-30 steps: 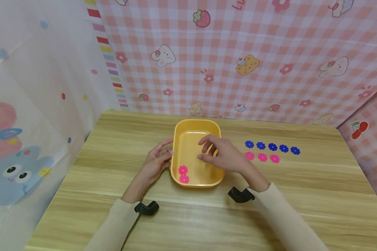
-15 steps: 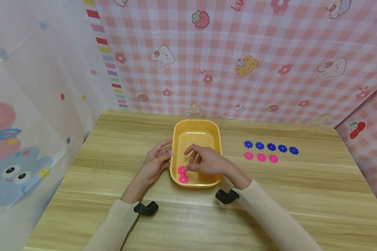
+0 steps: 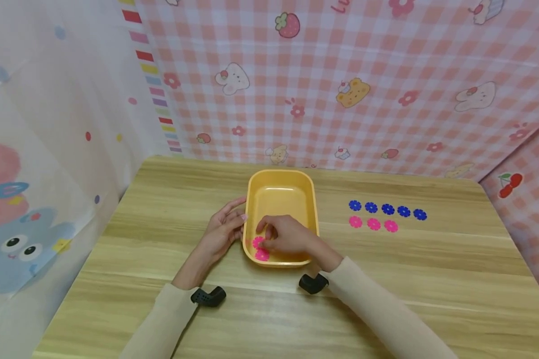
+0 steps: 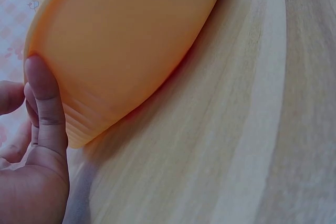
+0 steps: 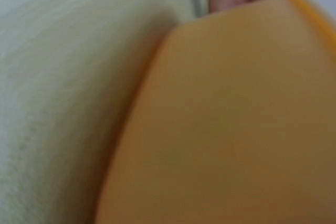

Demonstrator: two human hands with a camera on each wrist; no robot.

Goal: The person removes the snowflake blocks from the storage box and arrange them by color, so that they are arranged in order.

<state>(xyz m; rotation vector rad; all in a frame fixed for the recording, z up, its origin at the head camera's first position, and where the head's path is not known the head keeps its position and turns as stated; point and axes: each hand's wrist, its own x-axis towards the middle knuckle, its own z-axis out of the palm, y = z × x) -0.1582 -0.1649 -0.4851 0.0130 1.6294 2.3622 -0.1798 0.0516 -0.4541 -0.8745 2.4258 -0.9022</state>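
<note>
A yellow rectangular tray (image 3: pixel 281 172) stands on the table, two pink flower-shaped discs in its near left corner. My right hand (image 3: pixel 287 235) is inside it, fingers loosely bent, thumb and index apart right at the upper pink disc (image 3: pixel 257 243) and partly covering it. Just below that lies the lower pink disc (image 3: pixel 262 255). At the tray's left side my left hand (image 3: pixel 222 232) rests against the outer wall; the left wrist view has its thumb (image 4: pixel 44 85) lying along the yellow wall. The right wrist view is blurred, mostly filled by the tray's outside (image 5: pixel 220 119).
Right of the tray, a row of several blue flower discs (image 3: pixel 388 209) lies on the wooden table (image 3: pixel 431 279). A row of three pink discs (image 3: pixel 374 224) is in front of it. A pink checked cloth (image 3: pixel 314 129) hangs behind the table's far edge.
My right hand has moved left and toward me inside the tray, from above its right half to the upper pink disc. My left hand and the tray have stayed in place.
</note>
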